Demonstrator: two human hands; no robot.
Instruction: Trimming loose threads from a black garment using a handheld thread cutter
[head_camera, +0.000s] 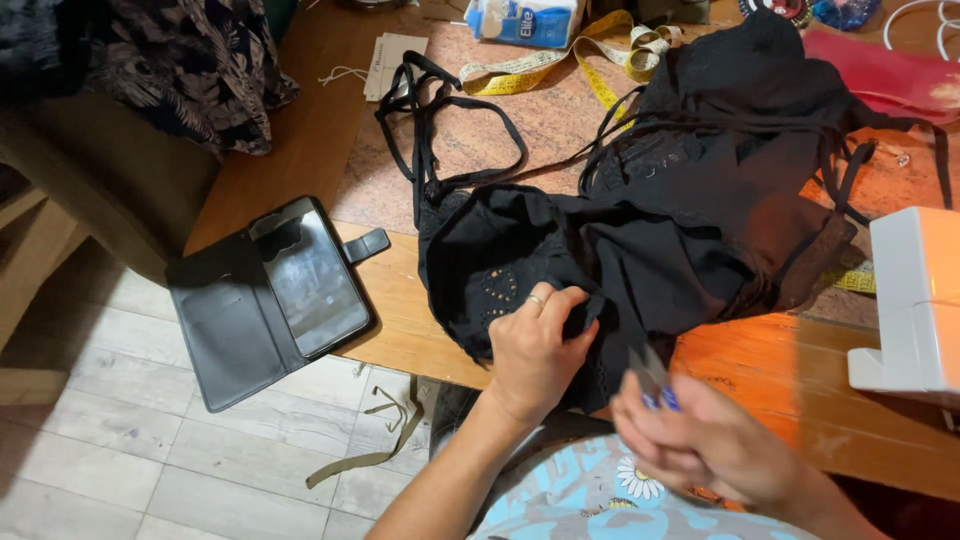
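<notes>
While the left hand (535, 350) pinched the near edge of a black lace garment (640, 230) taut on the wooden table (300, 150), the blurred right hand (700, 440) gripped small scissors (652, 375) beside it.

Warm light is falling across the surface (420, 330), glowing orange at right. My right grip (700, 440) is smearing with motion blur; my left grip (535, 350) is staying sharp. The phone screen (312, 280) is showing faint glare.
</notes>
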